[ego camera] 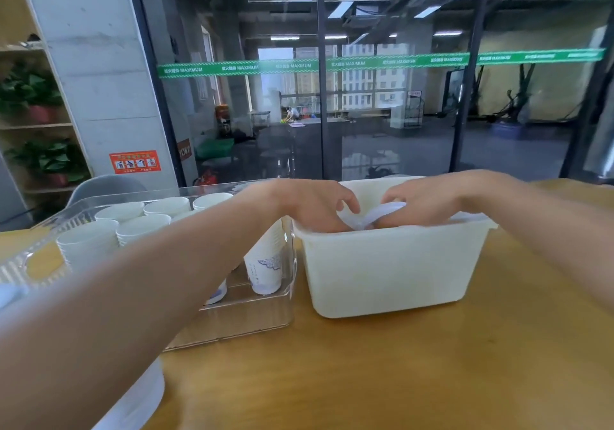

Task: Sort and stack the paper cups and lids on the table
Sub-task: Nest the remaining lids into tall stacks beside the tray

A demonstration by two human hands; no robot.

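Left forearm: stretching bare from the lower left corner across the front of the clear tray and on toward the white tub.
Left hand (pixel 309 205): reaching over the tub's near rim, fingers curling down inside it and touching a white lid (pixel 372 215); a firm pinch cannot be told from here.
Right hand (pixel 428 202): reaching into the same tub from the right, fingers curling round the white lid's upper edge and holding it.
White lid: sitting tilted at the top of the tub, between the two hands, partly hidden by fingers.
White tub (pixel 388 273): standing on the wooden table (pixel 398 373), right of centre; its contents below the rim are hidden.
Clear tray (pixel 252 320): lying just beside the tub's left wall, holding stacks of paper cups (pixel 139 227) standing rim-up in rows.
Printed cups (pixel 265 270): a nested stack with a blue pattern, standing upside down at the tray's right end.
White object (pixel 139 406): showing at the bottom edge under the left forearm, too blurred to name.
Background: glass wall with a green stripe (pixel 365 62) running across it.
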